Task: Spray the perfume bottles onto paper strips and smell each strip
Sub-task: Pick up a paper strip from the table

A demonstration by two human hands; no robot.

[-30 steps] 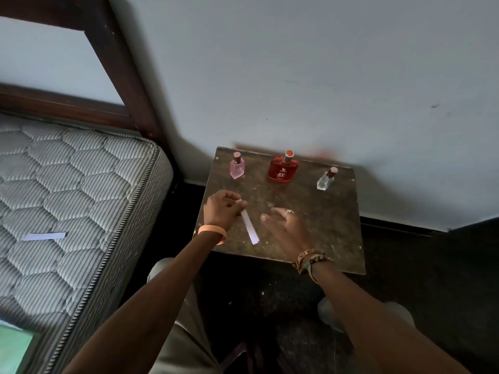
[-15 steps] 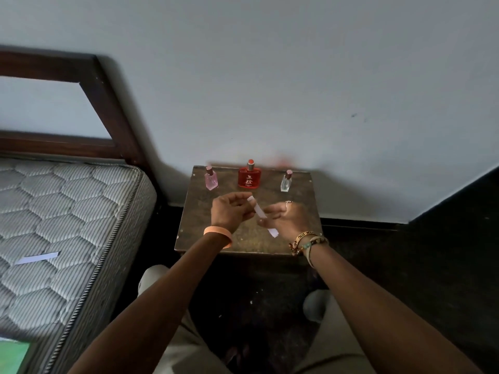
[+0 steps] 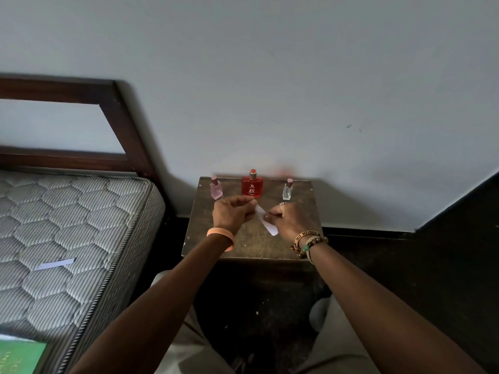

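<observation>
Three perfume bottles stand in a row at the back of a small dark wooden table (image 3: 302, 211): a pink one (image 3: 216, 188) on the left, a red one (image 3: 252, 184) in the middle, a clear one (image 3: 287, 189) on the right. A white paper strip (image 3: 266, 224) slants over the table's middle. My left hand (image 3: 232, 214) pinches its upper end. My right hand (image 3: 289, 220) pinches the strip near its middle. Both hands hover in front of the bottles and touch none of them.
A quilted mattress (image 3: 67, 238) with a dark wooden headboard (image 3: 118, 117) lies to the left; another white paper strip (image 3: 55, 264) rests on it. A green object (image 3: 19, 356) shows at the bottom left. The wall (image 3: 297, 90) is right behind the table. My knees sit under the table's front edge.
My right hand came in from the table and took hold of the strip, which lifted off the surface. The camera tilted up and back, so the table looks farther away.
</observation>
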